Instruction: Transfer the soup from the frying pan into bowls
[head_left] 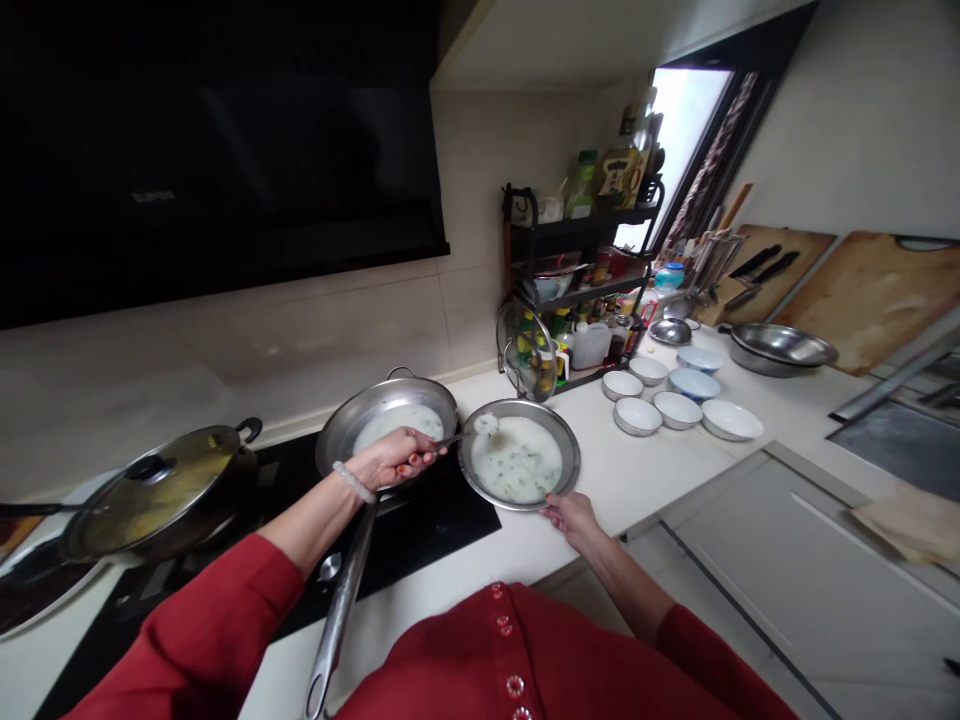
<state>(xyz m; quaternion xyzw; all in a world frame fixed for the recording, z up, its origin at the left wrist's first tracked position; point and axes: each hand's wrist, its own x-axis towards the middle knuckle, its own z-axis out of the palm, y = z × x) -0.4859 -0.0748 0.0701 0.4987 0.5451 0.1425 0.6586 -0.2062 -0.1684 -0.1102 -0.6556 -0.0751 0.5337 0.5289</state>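
Note:
My left hand is closed round the handle of a spoon, whose bowl hangs over the far rim of a round steel dish holding white soup with green bits. My right hand grips that dish at its near rim, on the white counter's edge. Just left of the dish stands a steel pan of the same white liquid on the black cooktop; its long handle runs towards me.
A lidded wok sits at the left of the cooktop. Several empty bowls stand on the counter to the right, beyond them a large steel basin, a spice rack, knives and wooden boards. A sink lies far right.

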